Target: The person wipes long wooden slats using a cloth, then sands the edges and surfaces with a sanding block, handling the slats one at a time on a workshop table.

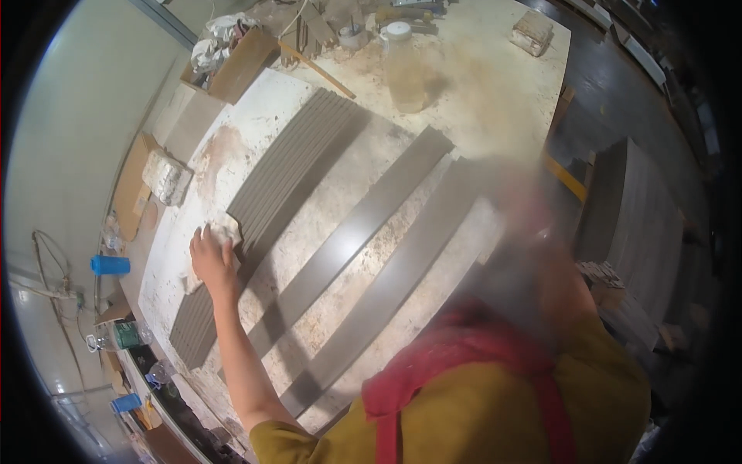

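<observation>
Head view: the left hand (212, 259) lies on a pale rag (226, 225) against the strip stack (292, 162) toward the bench's (506, 97) left edge, perhaps steadying it; its fingers are spread, whether gripping I cannot tell. Two grey strips (352, 230) lie apart nearer the front edge, presumably keeping faces reachable. The right hand (531, 213) is blurred near the right edge, fingers unreadable.

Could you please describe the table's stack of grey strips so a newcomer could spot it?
On the large pale table, look beside the left hand. The long stack of grey strips runs diagonally there; its many layered edges set it apart from the smooth separate strips to its right.
</observation>
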The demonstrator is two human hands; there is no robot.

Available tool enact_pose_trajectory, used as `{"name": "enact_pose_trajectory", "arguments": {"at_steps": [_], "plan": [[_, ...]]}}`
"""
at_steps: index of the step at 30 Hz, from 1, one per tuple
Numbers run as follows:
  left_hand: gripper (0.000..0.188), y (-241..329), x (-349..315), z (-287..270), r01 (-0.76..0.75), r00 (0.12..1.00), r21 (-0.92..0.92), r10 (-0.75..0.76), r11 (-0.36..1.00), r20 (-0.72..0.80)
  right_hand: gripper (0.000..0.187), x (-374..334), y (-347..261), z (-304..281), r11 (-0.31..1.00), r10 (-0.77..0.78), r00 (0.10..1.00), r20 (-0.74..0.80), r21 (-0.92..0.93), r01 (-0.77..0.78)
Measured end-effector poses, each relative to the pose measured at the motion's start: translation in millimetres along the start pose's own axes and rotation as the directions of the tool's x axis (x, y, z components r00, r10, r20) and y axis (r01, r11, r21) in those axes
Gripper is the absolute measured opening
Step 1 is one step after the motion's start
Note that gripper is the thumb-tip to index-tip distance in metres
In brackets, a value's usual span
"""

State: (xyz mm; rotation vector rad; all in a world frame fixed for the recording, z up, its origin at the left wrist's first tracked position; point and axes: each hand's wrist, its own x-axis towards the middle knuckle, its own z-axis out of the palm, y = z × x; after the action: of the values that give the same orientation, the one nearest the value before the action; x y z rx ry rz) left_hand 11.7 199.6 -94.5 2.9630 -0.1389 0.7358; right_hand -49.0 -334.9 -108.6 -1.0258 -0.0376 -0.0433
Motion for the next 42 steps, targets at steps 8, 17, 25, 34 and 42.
{"name": "enact_pose_trajectory", "arguments": {"at_steps": [8, 17, 25, 34, 42], "plan": [[0.072, 107.4, -91.3, -10.0, -0.015, 0.870, -0.218, 0.120, 0.976, 0.478, 0.038, 6.7, -4.0, -20.1, 0.999, -0.031, 0.987, -0.155, -0.045, 0.025], [0.051, 65.0, -56.3, -14.0, 0.408, 0.651, -0.474, 0.115, 0.781, 0.750, 0.038, 6.3, 16.1, -31.0, 0.984, -0.060, 0.997, -0.048, -0.170, 0.051], [0.053, 86.6, -67.0, -34.5, 0.267, 0.744, -0.440, 0.107, 0.858, 0.660, 0.037, 0.6, 2.3, -12.6, 0.997, 0.068, 0.980, -0.186, 0.038, -0.062], [0.064, 84.2, -103.8, -20.0, 0.005, 0.859, -0.352, 0.177, 0.936, 0.481, 0.030, -2.0, 13.0, 13.6, 0.993, 0.122, 0.949, -0.289, 0.037, -0.116], [0.062, 69.2, -178.4, -101.9, 0.419, 0.583, -0.406, 0.102, 0.812, 0.806, 0.036, 40.5, 68.9, 55.9, 0.785, 0.082, 0.981, 0.179, -0.617, 0.047]]}}
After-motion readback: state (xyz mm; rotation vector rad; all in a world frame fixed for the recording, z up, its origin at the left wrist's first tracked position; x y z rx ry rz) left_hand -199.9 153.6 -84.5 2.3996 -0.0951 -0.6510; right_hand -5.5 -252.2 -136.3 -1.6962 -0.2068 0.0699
